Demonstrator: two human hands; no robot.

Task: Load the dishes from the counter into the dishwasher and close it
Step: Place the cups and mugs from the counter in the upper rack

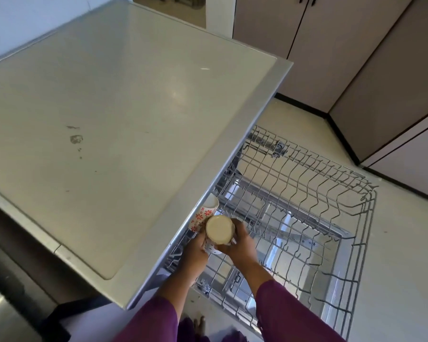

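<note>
Counter (pixel 109 95) above pulled-out rack (pixel 331 193); left hand (pixel 195 253) and right hand (pixel 242 245) both grasp inverted cup (pixel 220 229), seemingly touching floral mug (pixel 203 213).

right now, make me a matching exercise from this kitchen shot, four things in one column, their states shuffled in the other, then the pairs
Things:
1. mug with cream base
2. flowered mug
3. rack
4. counter

States:
A. pulled out from under the counter
B. bears a few dark smudges
C. upside down, gripped by left hand and right hand
D. tilted, partly under the counter's edge

Pairs: 1-C, 2-D, 3-A, 4-B
</note>
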